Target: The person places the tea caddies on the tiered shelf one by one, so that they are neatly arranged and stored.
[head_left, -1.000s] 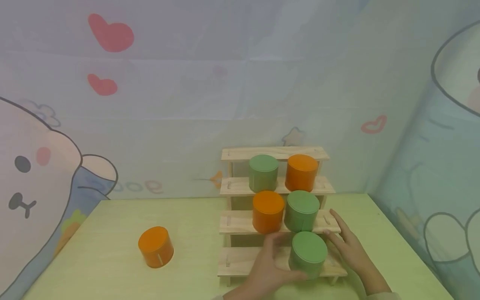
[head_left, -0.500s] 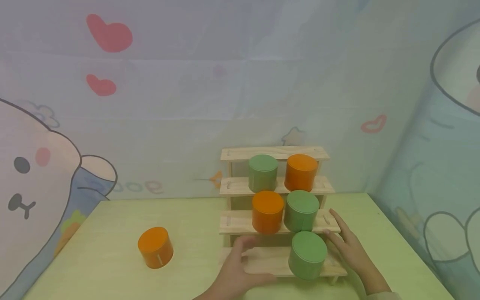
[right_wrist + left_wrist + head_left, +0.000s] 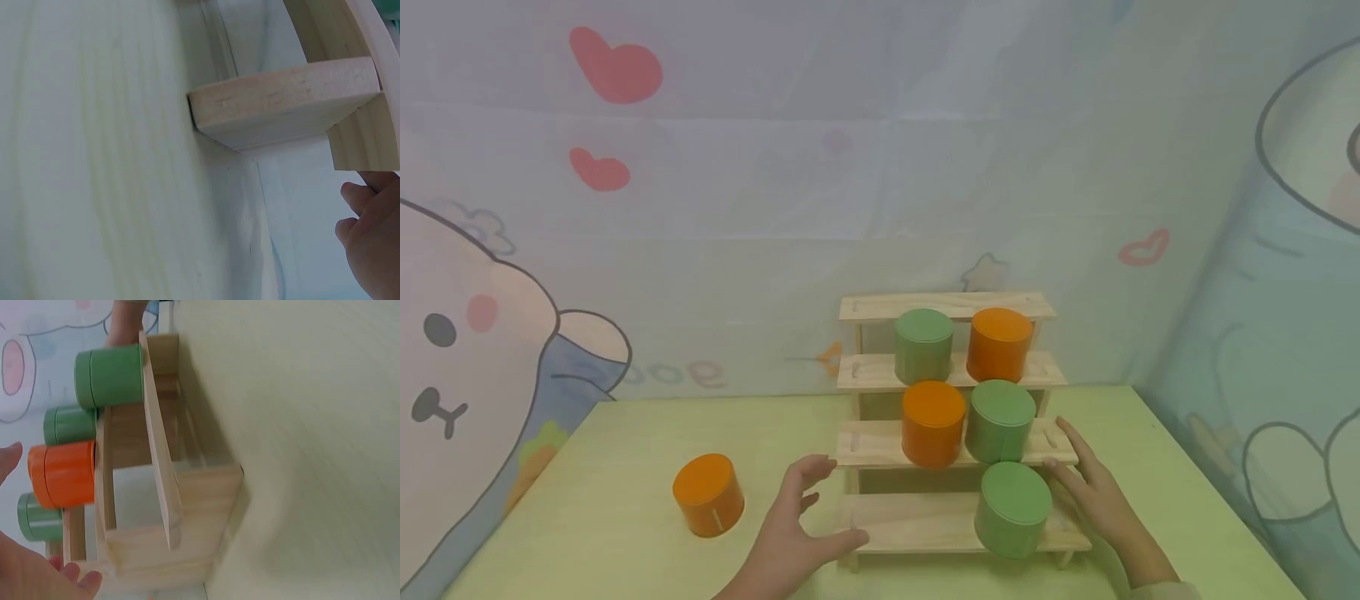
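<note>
A tiered wooden rack [image 3: 910, 523] stands on the table. On its lowest step, toward the right, sits a green lidded canister [image 3: 1013, 510]. One step up are an orange canister [image 3: 933, 423] and a green canister [image 3: 1000, 421]. Above those stand another green canister [image 3: 923, 346] and an orange canister [image 3: 999, 344]. A separate orange canister [image 3: 708, 494] rests on the table at left. Between it and the rack, my left hand [image 3: 793, 529] hovers with thumb and fingers spread, holding nothing. My right hand [image 3: 1097, 504] holds the right end of the second step, thumb in front, index finger behind.
The pale table [image 3: 625, 467] ends at a printed cloth backdrop [image 3: 760, 167]. The rack's topmost board [image 3: 947, 307] is nearest that cloth. In the left wrist view, the rack's wooden side leg [image 3: 209, 487] reaches the table.
My left hand has come away from the green canister on the lowest step and moved left, past the rack's left end. The canister stays put, and my right hand keeps its place.
</note>
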Demonstrator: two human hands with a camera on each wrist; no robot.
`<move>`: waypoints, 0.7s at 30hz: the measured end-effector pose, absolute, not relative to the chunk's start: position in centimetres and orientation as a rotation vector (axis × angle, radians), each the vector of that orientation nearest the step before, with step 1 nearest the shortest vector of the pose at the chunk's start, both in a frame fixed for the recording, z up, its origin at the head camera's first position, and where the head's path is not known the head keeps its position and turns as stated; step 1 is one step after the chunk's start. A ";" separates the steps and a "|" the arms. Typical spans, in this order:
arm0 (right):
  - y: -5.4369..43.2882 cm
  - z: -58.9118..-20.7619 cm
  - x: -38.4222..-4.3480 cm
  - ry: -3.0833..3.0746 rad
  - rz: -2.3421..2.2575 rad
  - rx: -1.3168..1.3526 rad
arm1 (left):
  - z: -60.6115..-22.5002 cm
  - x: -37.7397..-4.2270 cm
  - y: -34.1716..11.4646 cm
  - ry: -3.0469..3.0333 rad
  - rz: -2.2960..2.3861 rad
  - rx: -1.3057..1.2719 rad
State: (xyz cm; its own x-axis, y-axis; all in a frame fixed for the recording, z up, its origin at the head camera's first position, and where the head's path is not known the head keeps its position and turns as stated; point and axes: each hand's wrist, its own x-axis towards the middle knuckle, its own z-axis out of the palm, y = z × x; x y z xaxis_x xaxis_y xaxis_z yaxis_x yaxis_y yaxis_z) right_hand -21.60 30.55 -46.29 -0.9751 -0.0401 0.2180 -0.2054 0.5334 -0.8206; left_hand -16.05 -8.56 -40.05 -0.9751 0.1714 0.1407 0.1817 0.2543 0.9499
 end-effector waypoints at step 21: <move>30.6 -46.3 -21.6 -2.603 1.412 0.207 | -40.4 -18.1 -18.0 -2.422 -1.477 -0.212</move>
